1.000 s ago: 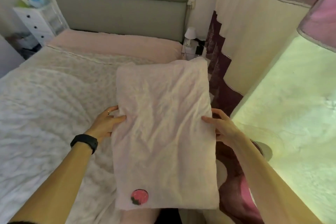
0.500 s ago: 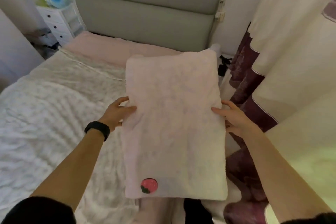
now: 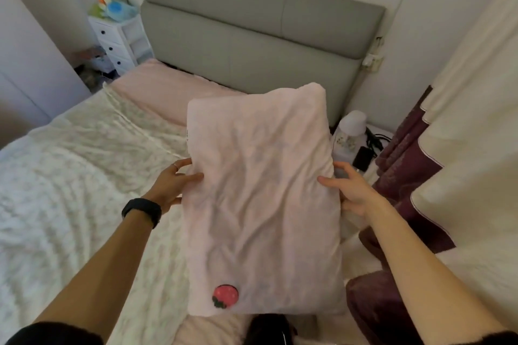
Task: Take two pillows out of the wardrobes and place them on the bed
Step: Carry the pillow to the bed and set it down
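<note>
Pillow (image 3: 260,199), pink with a strawberry patch (image 3: 225,296), clasped at its sides by left hand (image 3: 171,185) and right hand (image 3: 353,190) grip.

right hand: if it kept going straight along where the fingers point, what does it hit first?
The right hand points up-left, fingers already pressed on the pink pillow, so the pillow comes first. Past its edge, probably the white bedside lamp, though depth is unclear.

You're looking at soft, dim indoor light, brightest on the curtain (image 3: 473,126) at right. Shadows stay faint, textures look smeared, and the wide lens bends the headboard (image 3: 252,36) and frame edges.
</note>
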A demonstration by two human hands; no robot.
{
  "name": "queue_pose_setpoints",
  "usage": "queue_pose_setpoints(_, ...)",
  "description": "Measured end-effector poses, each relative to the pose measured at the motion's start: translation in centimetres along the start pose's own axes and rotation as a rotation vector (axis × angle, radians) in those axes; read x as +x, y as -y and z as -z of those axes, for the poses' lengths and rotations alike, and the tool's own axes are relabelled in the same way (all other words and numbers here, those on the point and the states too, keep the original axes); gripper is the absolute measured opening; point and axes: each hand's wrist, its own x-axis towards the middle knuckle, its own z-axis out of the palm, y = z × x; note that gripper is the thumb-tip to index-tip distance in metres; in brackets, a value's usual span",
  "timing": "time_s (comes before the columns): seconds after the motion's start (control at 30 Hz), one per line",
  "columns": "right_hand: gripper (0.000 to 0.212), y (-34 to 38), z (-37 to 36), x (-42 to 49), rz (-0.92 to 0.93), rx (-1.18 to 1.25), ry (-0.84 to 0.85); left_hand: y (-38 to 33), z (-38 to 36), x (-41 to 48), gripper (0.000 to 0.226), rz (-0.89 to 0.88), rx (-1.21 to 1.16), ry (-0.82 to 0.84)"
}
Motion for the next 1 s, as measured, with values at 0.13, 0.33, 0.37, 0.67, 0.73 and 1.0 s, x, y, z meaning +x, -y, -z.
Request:
queue_pose_setpoints(0.13,0.103,3.8,2.0,5.6,0.003,-0.028,0.065,-2.3,-2.3,4.5,0.045,0.000,-0.032,-0.037)
queue_pose_setpoints(0.33,0.072,8.7,3.5,15.0,-0.016,-0.052,0.124,-5.7,-4.9,12.7,0.048,0.004,-0.065,-0.075)
queue_pose_setpoints(0.37,0.070,9.8,3.6,16.6,-0.021,-0.058,0.124,-6.5,-5.2,14.2,0.048,0.007,-0.075,-0.079)
queue_pose_setpoints(0.67,0.070,17.8,3.5,30.1,-0.050,-0.175,0.114,-12.0,-7.4,26.0,0.045,0.076,-0.124,-0.145)
queue_pose_setpoints(0.73,0.067,19.0,3.3,32.7,-0.058,-0.187,0.123,-12.4,-7.9,27.9,0.046,0.096,-0.146,-0.155)
queue_pose_setpoints(1.0,0.066,25.0,1.0,44.4,-0.131,-0.353,0.245,-12.8,-8.6,34.1,0.044,0.209,-0.280,-0.276)
